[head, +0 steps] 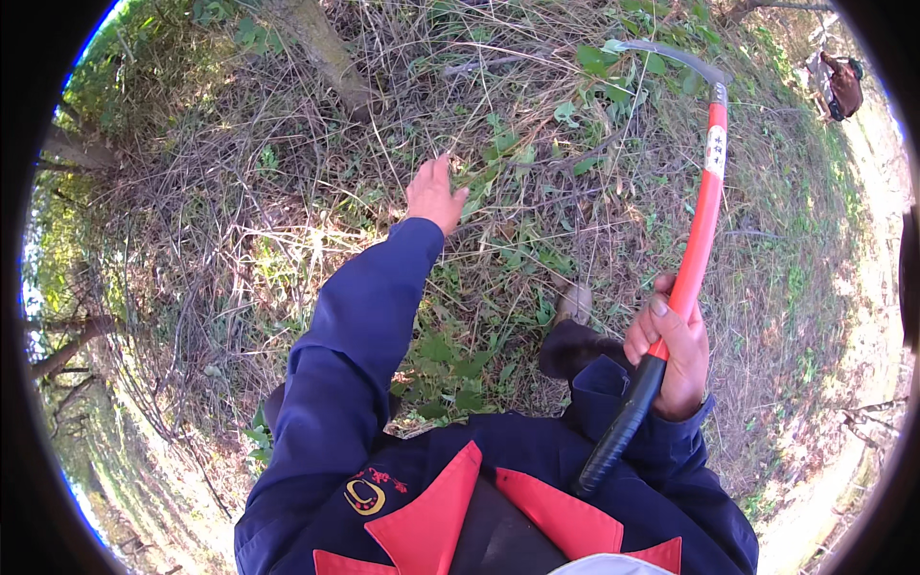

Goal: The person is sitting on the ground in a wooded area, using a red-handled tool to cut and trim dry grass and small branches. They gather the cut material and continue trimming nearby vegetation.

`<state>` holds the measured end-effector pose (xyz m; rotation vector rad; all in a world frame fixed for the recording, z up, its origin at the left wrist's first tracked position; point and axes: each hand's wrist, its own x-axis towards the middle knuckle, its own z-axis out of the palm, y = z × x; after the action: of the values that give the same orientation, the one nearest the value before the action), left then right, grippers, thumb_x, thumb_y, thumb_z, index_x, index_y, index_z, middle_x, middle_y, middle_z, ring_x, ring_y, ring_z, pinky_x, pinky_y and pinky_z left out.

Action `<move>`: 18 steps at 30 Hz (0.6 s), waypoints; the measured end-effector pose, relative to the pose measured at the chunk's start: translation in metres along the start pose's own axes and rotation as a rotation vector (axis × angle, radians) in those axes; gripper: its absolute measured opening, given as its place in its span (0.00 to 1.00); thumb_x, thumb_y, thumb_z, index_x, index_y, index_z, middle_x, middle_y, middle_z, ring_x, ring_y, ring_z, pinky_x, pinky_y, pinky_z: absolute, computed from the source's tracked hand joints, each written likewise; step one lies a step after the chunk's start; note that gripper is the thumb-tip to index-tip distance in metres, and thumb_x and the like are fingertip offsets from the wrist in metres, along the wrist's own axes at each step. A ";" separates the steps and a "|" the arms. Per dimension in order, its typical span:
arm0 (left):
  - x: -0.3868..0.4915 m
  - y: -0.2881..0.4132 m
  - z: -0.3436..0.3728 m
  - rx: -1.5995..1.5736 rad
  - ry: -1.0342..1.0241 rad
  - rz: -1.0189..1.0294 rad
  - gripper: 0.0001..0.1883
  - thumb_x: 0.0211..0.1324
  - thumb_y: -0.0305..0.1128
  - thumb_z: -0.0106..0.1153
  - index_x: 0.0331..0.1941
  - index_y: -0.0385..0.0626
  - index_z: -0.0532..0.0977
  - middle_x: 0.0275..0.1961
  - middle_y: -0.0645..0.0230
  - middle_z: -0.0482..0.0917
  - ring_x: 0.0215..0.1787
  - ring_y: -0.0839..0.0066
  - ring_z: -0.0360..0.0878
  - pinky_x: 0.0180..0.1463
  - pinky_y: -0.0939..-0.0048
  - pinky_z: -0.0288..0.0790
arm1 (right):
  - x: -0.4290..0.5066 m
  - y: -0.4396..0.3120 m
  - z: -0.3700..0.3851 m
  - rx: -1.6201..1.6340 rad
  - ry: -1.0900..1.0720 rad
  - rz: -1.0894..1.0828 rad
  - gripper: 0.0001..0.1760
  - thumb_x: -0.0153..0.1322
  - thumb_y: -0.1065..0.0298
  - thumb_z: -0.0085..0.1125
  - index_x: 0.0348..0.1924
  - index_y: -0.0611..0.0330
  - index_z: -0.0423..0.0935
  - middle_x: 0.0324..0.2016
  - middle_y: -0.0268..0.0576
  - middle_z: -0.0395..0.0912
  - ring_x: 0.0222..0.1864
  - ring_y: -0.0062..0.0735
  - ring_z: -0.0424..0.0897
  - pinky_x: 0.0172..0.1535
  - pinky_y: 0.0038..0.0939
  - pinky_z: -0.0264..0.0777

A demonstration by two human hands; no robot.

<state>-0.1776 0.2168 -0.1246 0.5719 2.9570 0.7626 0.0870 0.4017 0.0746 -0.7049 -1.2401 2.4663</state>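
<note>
My right hand (672, 345) is closed around the red and black handle of a sickle (696, 237). The tool points up and away from me, and its curved metal blade (679, 57) lies over green leaves at the upper right. A label with writing sits on the handle below the blade. My left hand (435, 194) reaches out over dry grass and weeds, palm down, with the thumb apart from the fingers. Leafy green stems (496, 154) are just right of it; whether the fingers touch any cannot be told.
A tree trunk (323, 57) rises beyond my left hand. Bare thin branches (172, 381) spread at the left. My boot (573, 305) stands among the weeds. A brown and black object (842, 86), not clearly identifiable, is at the far upper right.
</note>
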 end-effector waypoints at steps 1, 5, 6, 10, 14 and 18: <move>0.018 0.018 0.012 -0.052 0.007 0.111 0.31 0.57 0.39 0.57 0.62 0.40 0.59 0.61 0.52 0.65 0.64 0.56 0.63 0.66 0.58 0.57 | 0.002 -0.002 0.000 -0.023 0.002 -0.005 0.19 0.68 0.73 0.56 0.48 0.65 0.60 0.20 0.34 0.63 0.16 0.22 0.65 0.20 0.24 0.63; 0.088 0.078 0.069 -0.314 -0.224 -0.015 0.30 0.61 0.39 0.50 0.64 0.39 0.56 0.64 0.48 0.61 0.64 0.51 0.63 0.64 0.57 0.60 | 0.013 -0.010 -0.007 -0.103 0.098 -0.033 0.23 0.65 0.73 0.60 0.48 0.67 0.60 0.21 0.35 0.65 0.16 0.23 0.67 0.20 0.26 0.65; 0.102 0.069 0.093 -0.269 -0.199 0.006 0.33 0.61 0.39 0.49 0.66 0.40 0.51 0.65 0.48 0.60 0.64 0.50 0.63 0.63 0.57 0.61 | 0.017 -0.011 -0.012 -0.121 0.105 -0.027 0.23 0.65 0.73 0.60 0.48 0.67 0.60 0.21 0.35 0.65 0.16 0.24 0.67 0.20 0.26 0.65; 0.134 0.065 0.146 -0.006 -0.298 -0.082 0.40 0.61 0.45 0.49 0.70 0.47 0.40 0.67 0.52 0.59 0.69 0.57 0.56 0.71 0.46 0.39 | 0.030 -0.019 -0.030 -0.145 0.200 -0.016 0.22 0.65 0.74 0.59 0.48 0.67 0.60 0.22 0.35 0.66 0.16 0.24 0.67 0.20 0.26 0.64; 0.150 0.080 0.156 -0.007 -0.368 -0.145 0.32 0.60 0.45 0.50 0.65 0.48 0.54 0.58 0.53 0.69 0.63 0.58 0.65 0.70 0.43 0.37 | 0.034 -0.023 -0.043 -0.153 0.271 -0.022 0.22 0.65 0.74 0.58 0.48 0.67 0.60 0.22 0.35 0.66 0.16 0.24 0.67 0.20 0.25 0.64; 0.159 0.087 0.143 0.042 -0.194 -0.068 0.17 0.61 0.42 0.49 0.50 0.47 0.70 0.45 0.57 0.79 0.53 0.60 0.75 0.68 0.44 0.43 | 0.030 -0.028 -0.044 -0.126 0.264 0.005 0.21 0.66 0.75 0.57 0.48 0.66 0.60 0.21 0.36 0.66 0.16 0.23 0.67 0.20 0.25 0.63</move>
<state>-0.2783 0.4100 -0.2002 0.5123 2.8038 0.6030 0.0866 0.4612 0.0660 -1.0297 -1.2973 2.2240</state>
